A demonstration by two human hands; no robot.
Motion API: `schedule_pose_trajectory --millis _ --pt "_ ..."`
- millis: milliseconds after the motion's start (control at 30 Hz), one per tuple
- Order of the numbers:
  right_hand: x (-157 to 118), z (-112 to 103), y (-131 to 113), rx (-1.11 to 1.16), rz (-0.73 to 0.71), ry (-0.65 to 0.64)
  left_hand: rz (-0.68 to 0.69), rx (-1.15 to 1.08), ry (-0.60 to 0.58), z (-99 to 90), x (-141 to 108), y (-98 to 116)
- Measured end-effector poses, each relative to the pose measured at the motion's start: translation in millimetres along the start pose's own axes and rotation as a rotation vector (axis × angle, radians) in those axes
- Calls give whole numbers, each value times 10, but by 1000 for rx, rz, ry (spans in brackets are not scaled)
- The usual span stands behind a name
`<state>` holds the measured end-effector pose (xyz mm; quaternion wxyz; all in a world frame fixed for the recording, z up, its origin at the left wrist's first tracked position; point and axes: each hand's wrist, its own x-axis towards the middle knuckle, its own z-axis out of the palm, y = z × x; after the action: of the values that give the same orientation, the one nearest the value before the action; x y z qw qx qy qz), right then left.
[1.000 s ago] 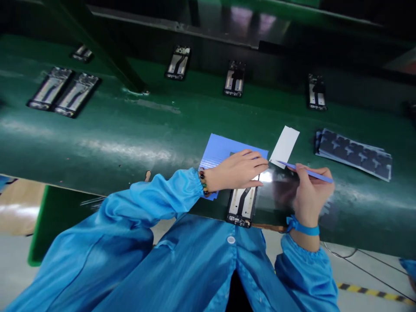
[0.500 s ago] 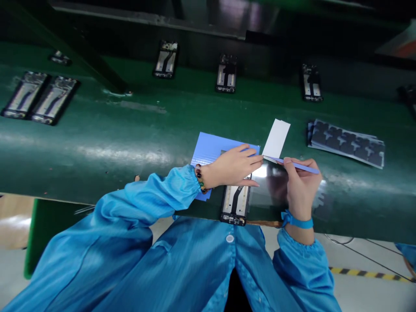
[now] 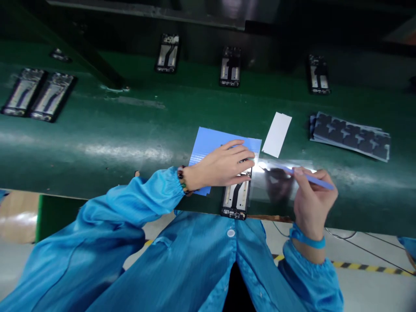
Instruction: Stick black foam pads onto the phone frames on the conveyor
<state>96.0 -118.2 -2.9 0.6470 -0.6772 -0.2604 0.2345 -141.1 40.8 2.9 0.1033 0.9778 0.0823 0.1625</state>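
Observation:
My left hand lies palm down, fingers apart, over the upper part of an opened phone at the table's front edge. Beneath that hand is also a blue sheet. My right hand grips purple tweezers, their tips pointing left over a clear film on the table. Behind the tweezers rests a white card. The phone's top is hidden by my left hand.
Dark die-cut sheets are stacked on the green table at the right. Opened phones stand in a row at the back, and two more lie at the left. A green post meets the table at the back left.
My right hand has moved right and toward me with the tweezers, whose tips have left the white card. My left hand has shifted slightly left, uncovering a bit more of the phone.

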Motion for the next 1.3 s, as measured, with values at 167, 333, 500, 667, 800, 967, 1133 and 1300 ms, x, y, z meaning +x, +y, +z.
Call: schedule_pose_trajectory --millis 167,333,500,667,800,967,1133,1300 --pt "-783 -140 -73 -36 128 -145 72 -130 -15 -197 -449 212" --pt "-1273 -60 4 -77 84 -263 220 -230 -8 -160 -768 493" --pt "-1391 -44 84 -139 15 -304 167 -261 49 -33 -923 627" --pt "-1383 -65 94 -164 11 -329 151 -229 99 -2 -952 656" --pt "-1377 -69 109 -155 10 -345 130 -212 108 12 -958 675" --pt "-1376 -69 126 -148 30 -330 124 -254 117 30 -962 671" --pt "-1367 -72 115 -148 67 -322 122 -284 137 29 -972 652" --pt "-1353 -71 102 -158 77 -323 125 -261 106 30 -978 644"
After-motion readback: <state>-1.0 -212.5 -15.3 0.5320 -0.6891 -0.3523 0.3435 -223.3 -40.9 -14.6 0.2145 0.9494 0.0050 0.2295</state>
